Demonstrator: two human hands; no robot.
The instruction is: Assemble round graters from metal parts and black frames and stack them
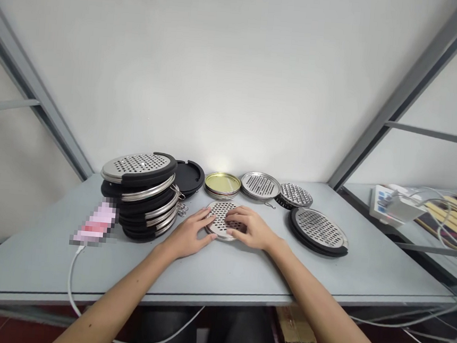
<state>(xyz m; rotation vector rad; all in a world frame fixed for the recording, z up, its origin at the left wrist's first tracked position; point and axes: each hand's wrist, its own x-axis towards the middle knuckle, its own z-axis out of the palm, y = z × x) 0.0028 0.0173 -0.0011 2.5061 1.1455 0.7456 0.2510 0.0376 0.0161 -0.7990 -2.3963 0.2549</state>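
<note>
A round metal grater plate (219,225) with rows of holes lies on the table in front of me. My left hand (188,236) is at its left edge, fingers and thumb closed around the rim. Over the plate's right part is my right hand (249,228), its fingers bent onto the perforated surface and the thumb held apart; I see nothing between them. Behind the plate stand a short stack of gold-coloured round lids (222,183) and a stack of slotted metal grater plates (261,185). A small metal clip lies near the slotted stack.
A tall stack of black-rimmed round graters (140,193) rises at left, a black round holder (190,178) behind it. At right are coarse grater plates (295,195) and a black-rimmed grater (321,227). A blurred pink object (95,224) with a white cable (71,275) lies left.
</note>
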